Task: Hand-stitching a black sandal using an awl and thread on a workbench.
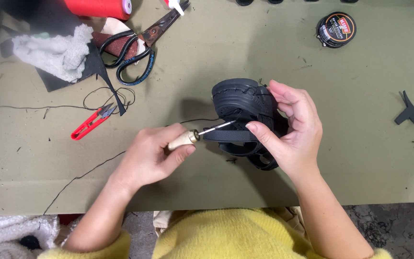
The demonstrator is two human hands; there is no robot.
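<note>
A small black sandal (239,103) stands on its side at the middle of the olive table, sole edge stitched. My right hand (293,129) wraps around it from the right, thumb on a black strap (228,136). My left hand (152,153) grips a sewing awl (188,138) by its wooden handle. The awl's metal needle points right and touches the sandal near the strap. A black thread (87,172) trails from the sandal leftward and off the table's front edge.
Red thread snips (92,122) lie left of my hands. Large black scissors (137,48), a white cloth (56,50) and a red thread spool (99,7) sit at the back left. A round polish tin (336,29) is at the back right, black scraps (410,114) at far right.
</note>
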